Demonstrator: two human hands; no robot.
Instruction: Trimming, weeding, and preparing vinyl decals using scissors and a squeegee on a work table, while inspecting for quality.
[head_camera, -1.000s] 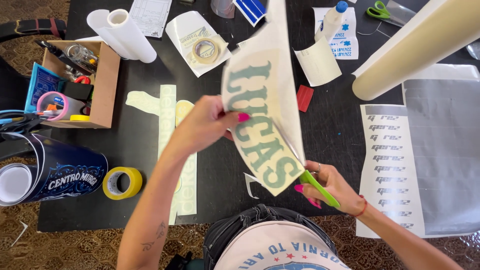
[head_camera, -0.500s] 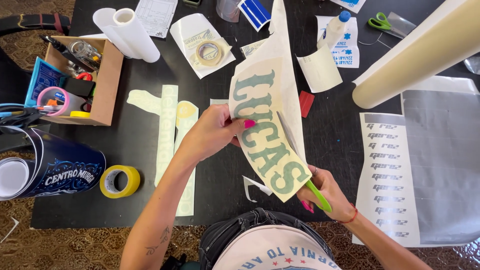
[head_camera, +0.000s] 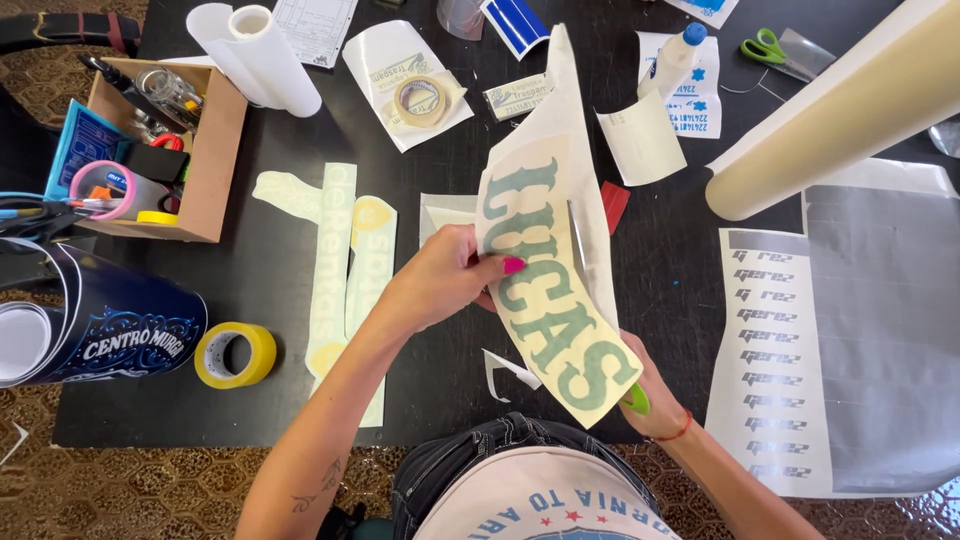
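Observation:
My left hand (head_camera: 440, 277) pinches the left edge of a long cream sticker sheet (head_camera: 548, 285) with large green letters, holding it tilted above the black table (head_camera: 280, 290). My right hand (head_camera: 655, 395) is mostly hidden under the sheet's near end and grips a green-handled tool (head_camera: 636, 399), probably scissors, whose thin blade shows against the sheet's upper part. A white backing layer (head_camera: 560, 110) stands up behind the sheet.
A cardboard box of tools (head_camera: 165, 150) and a dark printed roll (head_camera: 110, 320) lie left, with yellow tape (head_camera: 235, 355) near it. Cream sticker strips (head_camera: 335, 270) lie centre-left. A big cream roll (head_camera: 840, 110), grey vinyl (head_camera: 880, 330), a glue bottle (head_camera: 675, 60) and green scissors (head_camera: 765, 47) sit right.
The lettered sheet has swung more upright and toward the centre. My left hand shifted with it; my right hand slid further under the sheet's near end.

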